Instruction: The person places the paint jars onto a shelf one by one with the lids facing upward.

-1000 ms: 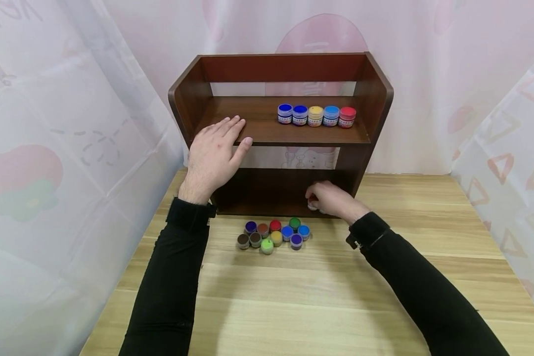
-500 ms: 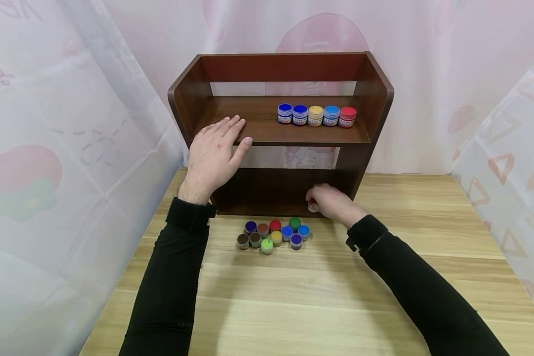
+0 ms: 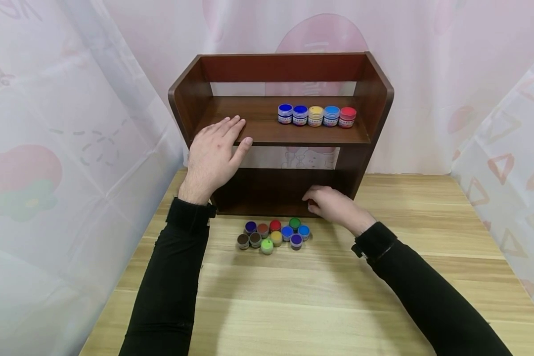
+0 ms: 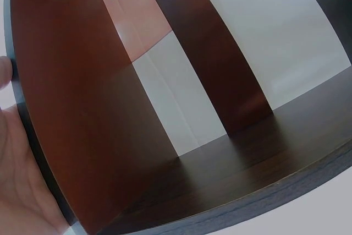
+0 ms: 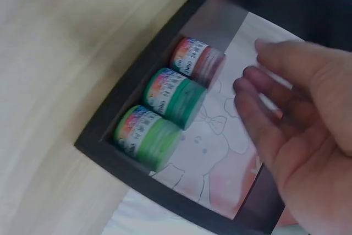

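My left hand (image 3: 215,153) lies with straight fingers over the left front of the brown wooden shelf (image 3: 285,74); the left wrist view shows part of the palm (image 4: 22,174) against a board's edge. My right hand (image 3: 331,205) is at the right end of the lower tier, fingers loosely bent and holding nothing. In the right wrist view, the hand (image 5: 308,119) is apart from three small paint jars standing in a row: light green (image 5: 147,137), green (image 5: 175,98) and reddish brown (image 5: 198,63). In the head view the right hand hides these jars.
On the upper tier stands a row of several paint jars, among them a yellow jar (image 3: 315,116) and a red jar (image 3: 347,117). Several more jars, including a bright green one (image 3: 267,245), cluster on the wooden table (image 3: 276,306) before the shelf. Printed curtains (image 3: 418,99) surround it.
My right hand has let go of the small jar it held on the lower tier, its fingers loosening and drawing away from it. The left hand has stayed in place.
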{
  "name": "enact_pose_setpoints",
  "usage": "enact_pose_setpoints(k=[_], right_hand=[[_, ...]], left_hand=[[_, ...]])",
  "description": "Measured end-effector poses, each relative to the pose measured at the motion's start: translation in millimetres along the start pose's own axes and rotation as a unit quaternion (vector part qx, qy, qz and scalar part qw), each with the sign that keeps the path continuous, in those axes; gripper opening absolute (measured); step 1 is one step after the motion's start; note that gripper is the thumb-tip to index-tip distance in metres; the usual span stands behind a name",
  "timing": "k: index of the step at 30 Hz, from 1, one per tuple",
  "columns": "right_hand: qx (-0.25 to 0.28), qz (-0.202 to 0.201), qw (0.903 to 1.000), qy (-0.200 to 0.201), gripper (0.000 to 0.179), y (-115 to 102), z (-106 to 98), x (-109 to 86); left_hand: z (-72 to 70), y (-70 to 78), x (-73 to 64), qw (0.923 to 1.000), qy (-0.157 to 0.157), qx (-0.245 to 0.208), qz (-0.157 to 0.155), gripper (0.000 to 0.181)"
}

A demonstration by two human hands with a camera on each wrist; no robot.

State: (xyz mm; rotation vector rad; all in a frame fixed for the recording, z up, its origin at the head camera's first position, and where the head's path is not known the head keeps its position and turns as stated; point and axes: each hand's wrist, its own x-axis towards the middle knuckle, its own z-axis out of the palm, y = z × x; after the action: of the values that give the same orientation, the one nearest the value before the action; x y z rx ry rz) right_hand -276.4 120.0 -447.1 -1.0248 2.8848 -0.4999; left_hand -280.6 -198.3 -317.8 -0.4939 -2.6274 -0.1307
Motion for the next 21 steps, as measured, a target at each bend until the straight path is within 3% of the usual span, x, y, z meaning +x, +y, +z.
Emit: enact_pose_setpoints(k=[10, 17, 21], right_hand=[[-0.011, -0.063, 0.9978, 0.021, 0.027, -3.3, 12.9, -18.3], [-0.014, -0.138, 0.9888, 0.057, 0.025, -10.5, 27.9, -30.4], [-0.020, -0.146, 0.9873, 0.058, 0.023, -15.1, 35.5, -35.5]], left_hand=[[0.4, 0.0, -0.2, 1.0000, 0.007, -0.001, 0.001, 0.079], [1.0, 0.0, 0.2, 1.0000, 0.006, 0.000, 0.000, 0.079], [1.1, 0.1, 0.5, 1.0000, 0.004, 0.000, 0.000, 0.079]])
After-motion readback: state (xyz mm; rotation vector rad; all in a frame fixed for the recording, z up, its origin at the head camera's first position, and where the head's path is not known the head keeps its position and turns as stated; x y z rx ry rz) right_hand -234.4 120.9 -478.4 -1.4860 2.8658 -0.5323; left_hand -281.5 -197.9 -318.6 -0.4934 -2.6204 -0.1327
